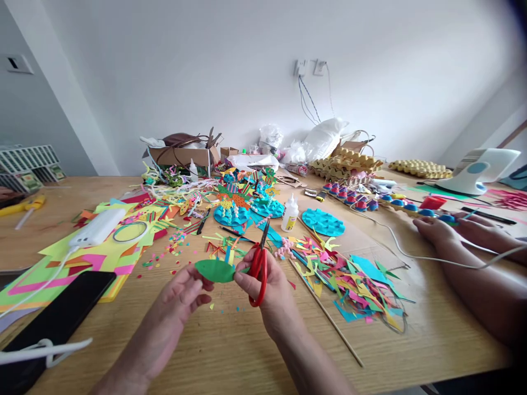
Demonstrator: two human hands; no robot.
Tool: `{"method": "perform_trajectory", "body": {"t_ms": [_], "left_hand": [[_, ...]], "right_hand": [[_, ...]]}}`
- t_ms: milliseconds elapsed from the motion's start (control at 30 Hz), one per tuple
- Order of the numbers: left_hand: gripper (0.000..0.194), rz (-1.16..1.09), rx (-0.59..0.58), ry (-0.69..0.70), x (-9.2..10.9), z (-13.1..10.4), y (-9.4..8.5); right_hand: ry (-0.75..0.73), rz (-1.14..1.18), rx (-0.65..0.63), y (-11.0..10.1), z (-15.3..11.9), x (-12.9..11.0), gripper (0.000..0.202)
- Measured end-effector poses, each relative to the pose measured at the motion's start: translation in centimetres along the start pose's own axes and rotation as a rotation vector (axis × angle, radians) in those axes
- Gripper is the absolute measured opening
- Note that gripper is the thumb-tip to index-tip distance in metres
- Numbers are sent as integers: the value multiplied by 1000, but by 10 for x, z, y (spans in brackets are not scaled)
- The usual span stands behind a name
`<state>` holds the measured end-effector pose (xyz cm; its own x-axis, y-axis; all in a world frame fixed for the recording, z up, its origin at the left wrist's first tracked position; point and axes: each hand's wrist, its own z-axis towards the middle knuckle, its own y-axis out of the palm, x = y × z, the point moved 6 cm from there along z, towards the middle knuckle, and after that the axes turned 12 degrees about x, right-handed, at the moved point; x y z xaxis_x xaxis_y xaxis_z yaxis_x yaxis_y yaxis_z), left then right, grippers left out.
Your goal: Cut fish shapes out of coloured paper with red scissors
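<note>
One smooth, pointed-oval green paper cutout [216, 270] is above the wood-grain table [230, 351], pinched at one end by the left hand [181, 296] and at its opposite tip by the right hand [274, 291], which also grips red-handled scissors [263, 277]. Beyond stand a yellow-labelled squeeze bottle [290, 215] and a cardboard box [185, 157] holding a brown, leathery-looking bundle [180, 140].

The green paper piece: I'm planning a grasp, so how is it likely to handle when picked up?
The green paper piece looks thin, so probably very light. Between the left hand and right hand it shows little sag, suggesting slight stiffness. Being flat sheet, it might crease if squeezed.
</note>
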<state>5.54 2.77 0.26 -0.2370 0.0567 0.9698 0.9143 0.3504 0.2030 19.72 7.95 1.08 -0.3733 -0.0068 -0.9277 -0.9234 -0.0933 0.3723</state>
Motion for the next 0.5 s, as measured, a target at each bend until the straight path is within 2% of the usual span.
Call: {"method": "perform_trajectory", "body": {"t_ms": [133, 300, 400, 500], "left_hand": [[22, -104, 17, 0, -6, -5, 16], [11, -234, 51, -30, -12, 0, 18], [9, -302, 91, -44, -9, 2, 11], [9, -385, 104, -71, -1, 0, 5]], "right_hand": [[4, 38, 62, 6, -6, 10, 31], [19, 55, 17, 12, -13, 14, 32], [-8, -86, -15, 5, -14, 9, 28], [-87, -362, -57, -7, -13, 5, 19]]}}
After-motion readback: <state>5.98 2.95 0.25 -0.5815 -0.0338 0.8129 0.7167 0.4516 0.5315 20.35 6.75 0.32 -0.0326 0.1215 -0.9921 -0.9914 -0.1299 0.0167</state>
